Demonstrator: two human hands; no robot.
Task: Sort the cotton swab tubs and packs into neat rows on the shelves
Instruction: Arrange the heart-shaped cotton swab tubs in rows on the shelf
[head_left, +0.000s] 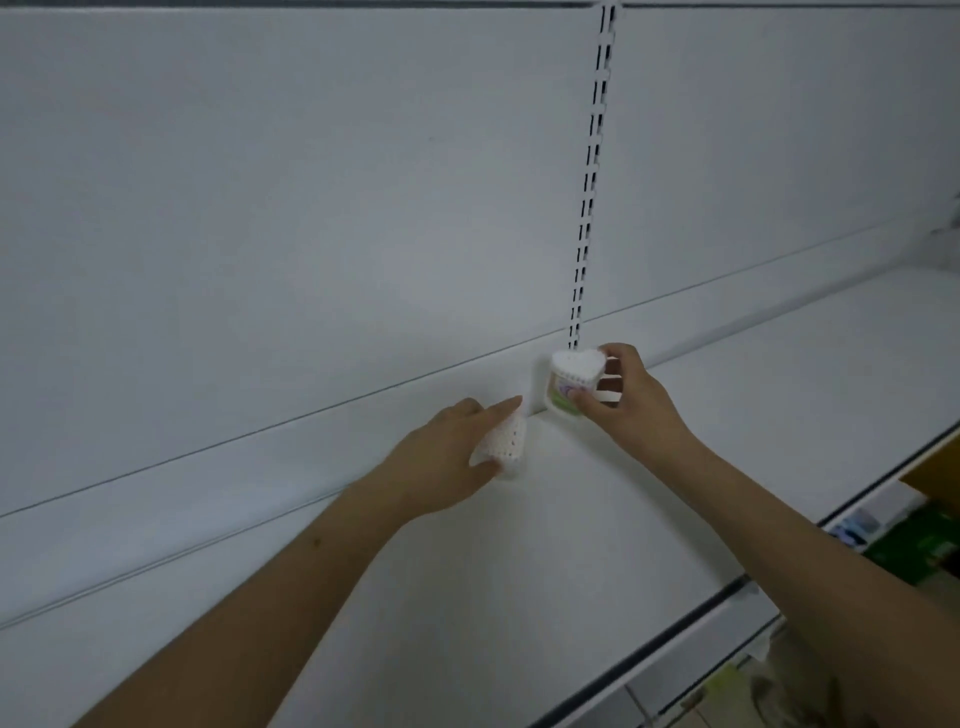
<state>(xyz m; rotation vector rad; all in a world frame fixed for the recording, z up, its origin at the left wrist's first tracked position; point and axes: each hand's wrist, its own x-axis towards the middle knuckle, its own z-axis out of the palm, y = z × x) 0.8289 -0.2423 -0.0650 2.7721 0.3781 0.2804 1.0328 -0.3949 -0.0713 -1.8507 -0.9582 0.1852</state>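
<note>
Two heart-shaped swab tubs held at centre frame, by the shelf (597, 519) back: left hand (447, 457) gripped one tub (506, 441), right hand (631, 400) pinched the other tub (571, 384). Judged light, rigid, slippery plastic; best grasped across the side walls.

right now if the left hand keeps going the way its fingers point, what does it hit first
Most likely the white back panel of the shelf. The left hand, holding a swab tub, points up and right toward the shelf's rear edge. The heart-shaped tub in the right hand sits just right of that line, though depth is unclear.
</note>
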